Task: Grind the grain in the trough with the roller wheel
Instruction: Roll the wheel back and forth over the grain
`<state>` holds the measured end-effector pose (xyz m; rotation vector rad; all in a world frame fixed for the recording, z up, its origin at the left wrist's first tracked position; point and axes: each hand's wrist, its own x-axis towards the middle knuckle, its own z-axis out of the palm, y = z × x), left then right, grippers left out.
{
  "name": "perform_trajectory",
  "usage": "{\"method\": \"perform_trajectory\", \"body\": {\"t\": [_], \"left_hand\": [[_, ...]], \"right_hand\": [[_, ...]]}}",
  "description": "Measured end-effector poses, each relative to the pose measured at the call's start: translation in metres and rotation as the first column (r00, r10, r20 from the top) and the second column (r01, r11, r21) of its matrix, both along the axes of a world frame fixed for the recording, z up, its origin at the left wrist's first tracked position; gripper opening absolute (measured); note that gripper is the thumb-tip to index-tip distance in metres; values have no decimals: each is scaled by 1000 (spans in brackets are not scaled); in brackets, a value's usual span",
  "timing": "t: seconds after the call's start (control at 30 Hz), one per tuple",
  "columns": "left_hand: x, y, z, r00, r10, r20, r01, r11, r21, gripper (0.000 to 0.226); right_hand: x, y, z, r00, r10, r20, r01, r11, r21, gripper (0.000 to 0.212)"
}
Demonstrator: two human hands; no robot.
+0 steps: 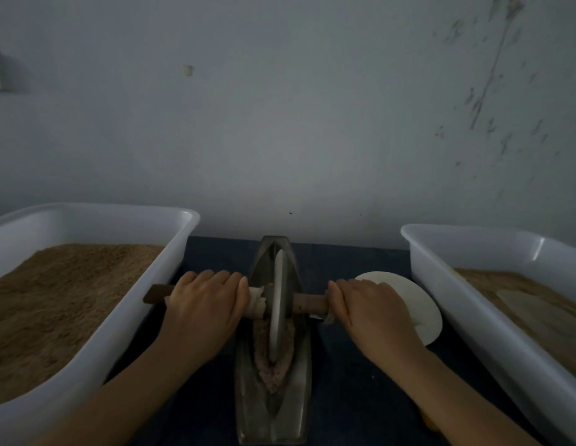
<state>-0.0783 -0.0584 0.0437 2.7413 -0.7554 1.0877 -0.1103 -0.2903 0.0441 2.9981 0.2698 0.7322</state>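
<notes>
Hands (pixel 204 304) (pixel 373 312) grip roller wheel (pixel 278 304) axle

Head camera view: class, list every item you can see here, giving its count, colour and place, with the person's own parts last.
Trough: one, grey metal, centre of the table.
Roller wheel: one, grey disc, upright in the trough.
Axle handle: one, brown, through the wheel.
Grain: one pile, pinkish-brown, in the trough.
Tubs: two, white, left and right, holding tan meal.
White disc: one, beside the right tub.
Cloth: one, dark blue, covering the table.
Left hand: grips the handle.
Right hand: grips the handle.
</notes>
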Motion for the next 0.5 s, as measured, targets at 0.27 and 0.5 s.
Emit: {"method": "perform_trajectory", "body": {"t": [0.27,0.5], "left_hand": [[45,-10,5,989,110,-100,-97,987,126,15],[31,-8,1,996,56,-71,-54,998,31,20]], "right_hand": [[56,-3,-1,994,-97,45,98,995,-28,35],[39,-4,-6,998,-51,48,50,999,11,32]]}}
